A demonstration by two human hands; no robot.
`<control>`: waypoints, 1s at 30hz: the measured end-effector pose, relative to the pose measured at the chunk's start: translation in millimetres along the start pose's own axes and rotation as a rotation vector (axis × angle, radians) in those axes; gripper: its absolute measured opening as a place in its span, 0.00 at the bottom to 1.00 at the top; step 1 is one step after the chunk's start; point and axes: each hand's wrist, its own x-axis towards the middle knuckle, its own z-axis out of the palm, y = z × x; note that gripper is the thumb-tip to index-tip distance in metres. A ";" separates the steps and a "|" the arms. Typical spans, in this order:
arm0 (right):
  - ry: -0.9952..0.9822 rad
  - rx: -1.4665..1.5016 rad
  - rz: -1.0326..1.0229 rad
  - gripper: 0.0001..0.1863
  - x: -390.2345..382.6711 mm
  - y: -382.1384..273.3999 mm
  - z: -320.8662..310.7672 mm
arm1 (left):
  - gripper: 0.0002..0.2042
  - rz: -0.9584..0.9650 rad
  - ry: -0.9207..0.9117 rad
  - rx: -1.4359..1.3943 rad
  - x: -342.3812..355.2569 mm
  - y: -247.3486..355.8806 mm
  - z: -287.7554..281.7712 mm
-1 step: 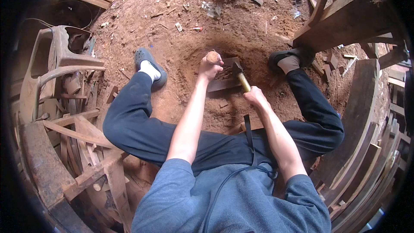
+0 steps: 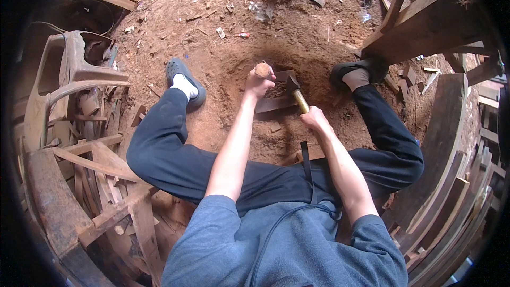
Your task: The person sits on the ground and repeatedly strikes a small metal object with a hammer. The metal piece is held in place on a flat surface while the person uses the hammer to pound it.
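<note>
Head view: left hand point(image 2: 258, 84) grips a wooden handle point(image 2: 262, 69); right hand point(image 2: 314, 119) grips a hammer point(image 2: 295, 92).

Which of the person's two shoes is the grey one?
The grey shoe is on the person's left foot, worn with a white sock and lying on bare sawdust. The other shoe, on the right foot, is black and sits beside the wooden frame.

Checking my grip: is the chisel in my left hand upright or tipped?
Roughly upright: the chisel's round wooden butt sticks up above the left hand.
</note>
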 end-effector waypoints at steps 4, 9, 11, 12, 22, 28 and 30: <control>-0.007 0.091 -0.044 0.18 8.3 8.5 2.2 | 0.16 -0.055 0.031 -0.077 3.0 -3.9 -2.0; -0.072 0.231 0.035 0.21 8.1 20.1 1.5 | 0.17 0.019 0.060 -0.312 5.7 -8.6 -2.9; -0.056 0.237 0.052 0.21 3.0 22.9 4.4 | 0.15 0.017 0.073 -0.295 2.9 -8.1 -3.5; -0.050 0.256 0.100 0.21 0.5 23.6 6.8 | 0.14 0.103 0.065 -0.235 2.1 -6.9 -3.1; 0.221 0.236 0.003 0.18 -23.8 20.7 5.7 | 0.16 0.289 0.075 0.159 -7.2 1.7 10.4; 0.296 0.449 -0.414 0.05 -77.9 -17.1 -46.0 | 0.19 0.284 0.111 0.156 -3.3 -2.8 8.7; 0.369 0.373 -0.511 0.05 -94.7 -32.2 -57.2 | 0.20 0.210 0.088 0.167 -3.1 -1.0 10.7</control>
